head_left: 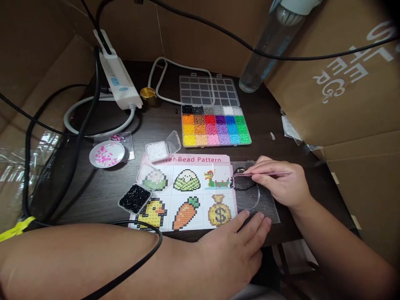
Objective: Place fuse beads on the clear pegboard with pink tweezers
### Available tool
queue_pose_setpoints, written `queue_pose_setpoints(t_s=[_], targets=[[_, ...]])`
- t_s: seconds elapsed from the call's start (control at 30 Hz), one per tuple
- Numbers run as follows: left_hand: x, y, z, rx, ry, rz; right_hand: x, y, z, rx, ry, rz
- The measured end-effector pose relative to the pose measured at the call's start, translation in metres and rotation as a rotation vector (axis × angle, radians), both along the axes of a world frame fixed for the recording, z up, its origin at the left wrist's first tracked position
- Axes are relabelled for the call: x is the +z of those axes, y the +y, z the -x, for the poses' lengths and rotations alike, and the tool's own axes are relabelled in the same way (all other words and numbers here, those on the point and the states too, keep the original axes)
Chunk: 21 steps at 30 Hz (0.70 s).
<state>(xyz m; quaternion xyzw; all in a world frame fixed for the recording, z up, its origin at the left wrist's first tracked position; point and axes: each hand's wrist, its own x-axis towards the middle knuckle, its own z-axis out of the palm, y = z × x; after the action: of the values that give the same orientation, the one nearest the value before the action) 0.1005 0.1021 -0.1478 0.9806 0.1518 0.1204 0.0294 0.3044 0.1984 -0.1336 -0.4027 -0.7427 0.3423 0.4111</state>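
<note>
On the dark wood-grain counter [265,146], slim metallic-pink tweezers [271,173] pinched by the nearer right hand [283,183] point left, tips at the black bead outline [243,188] on the clear plastic pegboard [268,208], open left hand [233,250] at its near edge.

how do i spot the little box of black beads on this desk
On the dark brown desk lies a white paper pattern sheet with a pink header. Across its left edge sits a small, square, clear plastic box, lid open. It holds black beads; the similar clear box behind it holds white beads.
</note>
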Motion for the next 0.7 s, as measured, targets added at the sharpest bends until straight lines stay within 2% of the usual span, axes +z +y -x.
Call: queue_pose_setpoints(t_s=[0.27, 0.7], targets=[[0.0001, -0.001, 0.0, 0.002, 0.0, 0.002, 0.0003, 0.001, 0.0006, 0.039, -0.022, -0.023], [-0.0013, -0.0019, 0.0006, -0.007, -0.005, 0.001, -0.0004, 0.0006, 0.0004, 0.028, -0.038, -0.008]])
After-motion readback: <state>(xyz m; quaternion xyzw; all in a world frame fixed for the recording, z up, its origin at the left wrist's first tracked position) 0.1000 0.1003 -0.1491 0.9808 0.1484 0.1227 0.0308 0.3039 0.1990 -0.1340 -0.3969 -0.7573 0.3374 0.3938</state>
